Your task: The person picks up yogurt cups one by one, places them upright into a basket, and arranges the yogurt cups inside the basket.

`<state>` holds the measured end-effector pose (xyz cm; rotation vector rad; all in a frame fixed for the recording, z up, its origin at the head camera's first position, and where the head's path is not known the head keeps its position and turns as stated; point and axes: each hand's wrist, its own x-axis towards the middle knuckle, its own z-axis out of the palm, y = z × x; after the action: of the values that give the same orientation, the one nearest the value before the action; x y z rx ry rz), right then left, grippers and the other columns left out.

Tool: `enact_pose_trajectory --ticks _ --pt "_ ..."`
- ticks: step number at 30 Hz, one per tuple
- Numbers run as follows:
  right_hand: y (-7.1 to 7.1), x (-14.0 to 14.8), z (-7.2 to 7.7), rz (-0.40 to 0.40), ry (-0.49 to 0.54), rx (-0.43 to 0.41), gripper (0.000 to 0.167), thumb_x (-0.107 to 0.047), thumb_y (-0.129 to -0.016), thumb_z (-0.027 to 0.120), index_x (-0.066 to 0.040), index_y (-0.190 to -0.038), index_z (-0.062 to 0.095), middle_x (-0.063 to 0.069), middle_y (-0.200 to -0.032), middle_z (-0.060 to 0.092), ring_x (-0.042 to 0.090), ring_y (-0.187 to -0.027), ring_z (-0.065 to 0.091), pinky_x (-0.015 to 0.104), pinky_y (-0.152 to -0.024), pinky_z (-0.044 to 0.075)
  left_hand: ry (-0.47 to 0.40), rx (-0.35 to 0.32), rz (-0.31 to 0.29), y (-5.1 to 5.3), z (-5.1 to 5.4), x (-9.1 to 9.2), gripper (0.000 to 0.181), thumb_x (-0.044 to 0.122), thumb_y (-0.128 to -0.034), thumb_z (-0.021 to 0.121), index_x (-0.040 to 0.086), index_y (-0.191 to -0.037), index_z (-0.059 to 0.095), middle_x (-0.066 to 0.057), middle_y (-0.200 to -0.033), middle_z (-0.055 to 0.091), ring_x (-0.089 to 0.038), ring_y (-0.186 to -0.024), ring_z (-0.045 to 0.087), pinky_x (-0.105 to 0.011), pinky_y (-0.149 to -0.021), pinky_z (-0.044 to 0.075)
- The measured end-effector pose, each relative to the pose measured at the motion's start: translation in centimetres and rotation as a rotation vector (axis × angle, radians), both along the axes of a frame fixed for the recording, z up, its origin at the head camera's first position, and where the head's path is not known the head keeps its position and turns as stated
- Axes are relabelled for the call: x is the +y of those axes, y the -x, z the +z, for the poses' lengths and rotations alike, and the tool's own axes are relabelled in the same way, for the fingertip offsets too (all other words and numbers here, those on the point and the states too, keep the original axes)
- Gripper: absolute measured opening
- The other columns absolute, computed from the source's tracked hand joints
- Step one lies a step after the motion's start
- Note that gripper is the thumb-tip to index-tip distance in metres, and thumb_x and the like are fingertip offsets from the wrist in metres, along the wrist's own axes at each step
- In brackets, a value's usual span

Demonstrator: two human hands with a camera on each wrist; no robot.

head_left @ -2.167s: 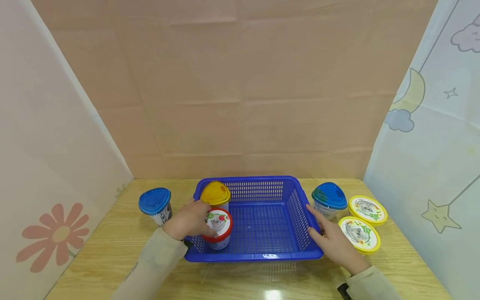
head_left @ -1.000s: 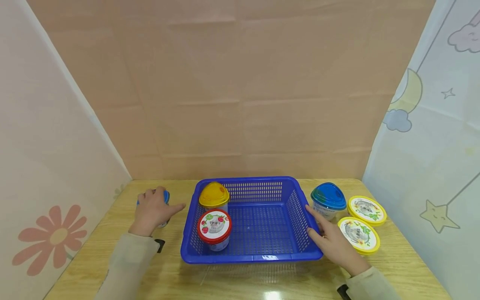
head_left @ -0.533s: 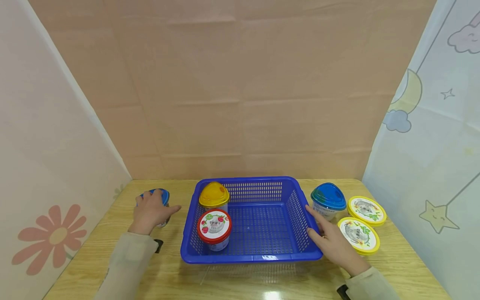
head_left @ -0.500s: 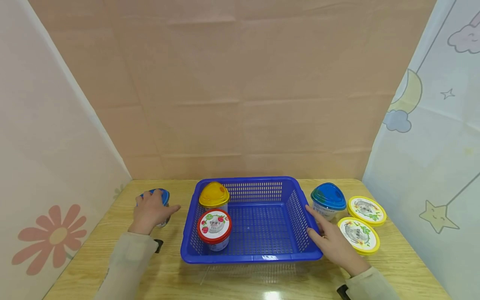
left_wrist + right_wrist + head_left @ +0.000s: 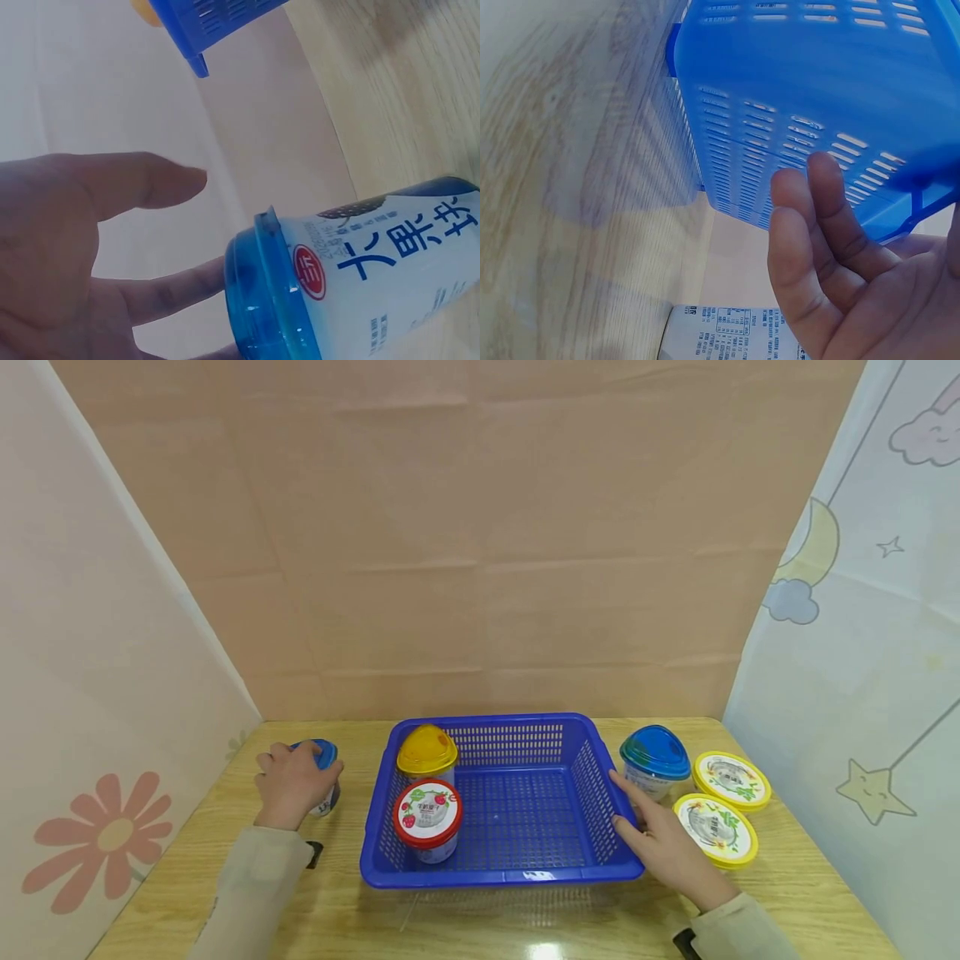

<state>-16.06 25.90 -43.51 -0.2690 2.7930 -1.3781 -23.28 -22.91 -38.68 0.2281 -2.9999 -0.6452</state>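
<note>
Head view: On a wood-grain table sits a blue plastic basket with slotted sides. In its left part stand a yellow-lidded cup at the back and a red-rimmed tub with strawberries on its lid in front. To the basket's left, the person's left hand lies over a blue-lidded cup, partly hiding it. The right hand rests at the basket's right rim, index finger and thumb extended and apart. Beyond that side are another blue-lidded container and two yellow-rimmed tubs, one farther back and one nearer.

Left wrist view: The left thumb is straight and well away from the blue-lidded cup; the fingers reach out to its lid, not closed around it. Dark characters cover the cup's white side.

Right wrist view: Three right-hand fingers, loosely bent, lie against the outside of the slotted wall. A white printed container shows at the bottom edge.
</note>
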Motion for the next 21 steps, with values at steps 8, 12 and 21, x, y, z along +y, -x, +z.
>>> enact_pose_trajectory --ticks 8,12,21 --pt "0.05 0.04 0.04 0.002 -0.010 0.008 0.062 -0.015 -0.100 0.056 -0.012 -0.157 0.031 0.031 -0.130 0.059 0.031 -0.104 0.070 0.039 -0.077 0.060 -0.012 0.025 0.029 0.28 -0.26 -0.37 0.053 0.040 -0.0964 0.053 -0.005 -0.125 0.053 -0.046 -0.121 0.036 -0.062 -0.114 0.027 -0.073 -0.087 0.031" --pt "0.09 0.06 0.03 0.003 -0.010 0.011 0.062 -0.015 -0.101 0.056 -0.012 -0.157 0.031 0.031 -0.130 0.059 0.031 -0.104 0.070 0.039 -0.077 0.060 -0.028 0.022 0.034 0.37 -0.25 -0.54 0.053 0.040 -0.0970 0.053 -0.005 -0.125 0.053 -0.045 -0.121 0.035 -0.060 -0.112 0.027 -0.072 -0.087 0.030" --pt "0.08 0.09 -0.07 0.002 -0.001 0.001 0.063 -0.016 -0.100 0.057 -0.013 -0.157 0.030 0.031 -0.133 0.058 0.032 -0.106 0.069 0.040 -0.078 0.060 -0.015 0.001 0.052 0.55 -0.29 -0.86 0.047 0.036 -0.0999 0.050 -0.002 -0.127 0.053 -0.045 -0.121 0.040 -0.062 -0.113 0.033 -0.072 -0.087 0.033"
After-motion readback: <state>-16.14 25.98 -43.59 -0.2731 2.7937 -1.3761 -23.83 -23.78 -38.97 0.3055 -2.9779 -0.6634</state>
